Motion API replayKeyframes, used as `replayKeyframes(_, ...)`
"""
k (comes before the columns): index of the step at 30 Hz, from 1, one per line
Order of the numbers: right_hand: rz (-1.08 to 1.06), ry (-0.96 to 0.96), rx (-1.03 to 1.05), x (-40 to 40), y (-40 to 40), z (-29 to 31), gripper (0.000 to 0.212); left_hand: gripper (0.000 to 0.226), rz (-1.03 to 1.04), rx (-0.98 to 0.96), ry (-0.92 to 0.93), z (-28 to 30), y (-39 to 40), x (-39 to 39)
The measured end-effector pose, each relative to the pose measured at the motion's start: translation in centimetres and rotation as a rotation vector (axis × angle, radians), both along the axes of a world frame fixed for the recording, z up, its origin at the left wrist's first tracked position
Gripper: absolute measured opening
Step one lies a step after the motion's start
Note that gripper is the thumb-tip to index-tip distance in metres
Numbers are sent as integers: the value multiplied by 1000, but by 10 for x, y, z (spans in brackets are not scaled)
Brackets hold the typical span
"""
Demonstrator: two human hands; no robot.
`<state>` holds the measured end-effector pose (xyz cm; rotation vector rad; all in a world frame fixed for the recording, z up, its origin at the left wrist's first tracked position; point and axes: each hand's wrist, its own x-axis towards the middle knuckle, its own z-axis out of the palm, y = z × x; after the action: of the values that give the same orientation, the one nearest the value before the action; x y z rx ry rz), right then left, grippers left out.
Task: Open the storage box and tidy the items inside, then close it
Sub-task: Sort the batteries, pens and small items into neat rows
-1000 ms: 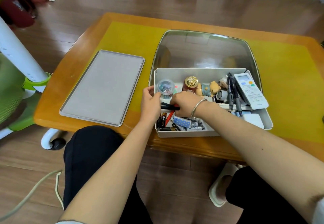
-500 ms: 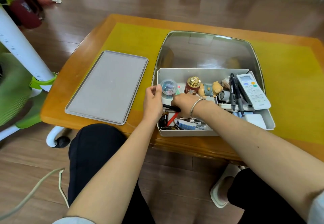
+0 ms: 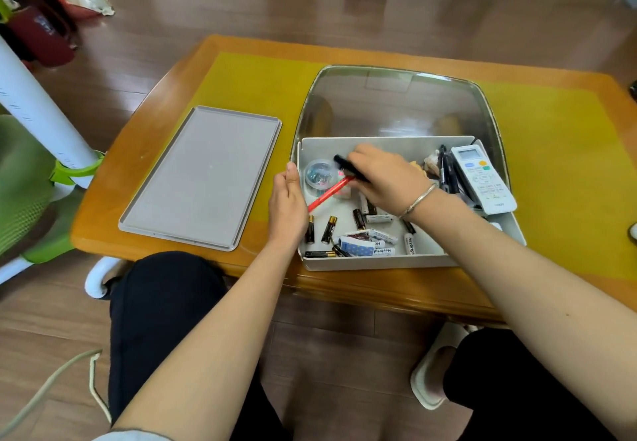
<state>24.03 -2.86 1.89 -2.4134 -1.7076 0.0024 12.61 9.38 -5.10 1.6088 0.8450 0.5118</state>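
White box: storage box (image 3: 379, 261) open on worktop (image 3: 551, 151), lid (image 3: 203, 178) beside it
Right hand (image 3: 386, 178): has lifted pens (image 3: 331, 192), grip clenched round them
Left hand (image 3: 287, 202): steadying box wall
Meaning: batteries (image 3: 329, 230) now exposed for sorting

Matt plastic storage box (image 3: 379, 261) on glossy wooden table (image 3: 165, 195).
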Motion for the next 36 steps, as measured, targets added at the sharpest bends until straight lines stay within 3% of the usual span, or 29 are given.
replayKeyframes(2, -89, 20, 81, 6, -12, 5, 24, 33, -1, 18, 38, 0, 0, 1)
replayKeyframes(5, -217, 41, 178, 13, -26, 7, 19, 39, -26, 49, 82, -2, 3, 3)
replayKeyframes(14, -549, 173, 57, 35, -43, -12, 19, 30, -5, 100, 129, -6, 6, 8)
replayKeyframes(20, -758, 294, 123, 59, -42, -17, 29, 25, -2, 94, 127, -7, 6, 7)
replayKeyframes(27, -778, 266, 41, 66, -44, -15, 56, 29, 15, 102, 111, -6, 5, 7)
replayKeyframes(33, -733, 161, 43, 44, -41, -20, 30, 32, 15, 100, 111, -7, 6, 7)
replayKeyframes(36, -761, 104, -73, 36, -37, -24, 43, 31, 12, 87, 105, -7, 5, 6)
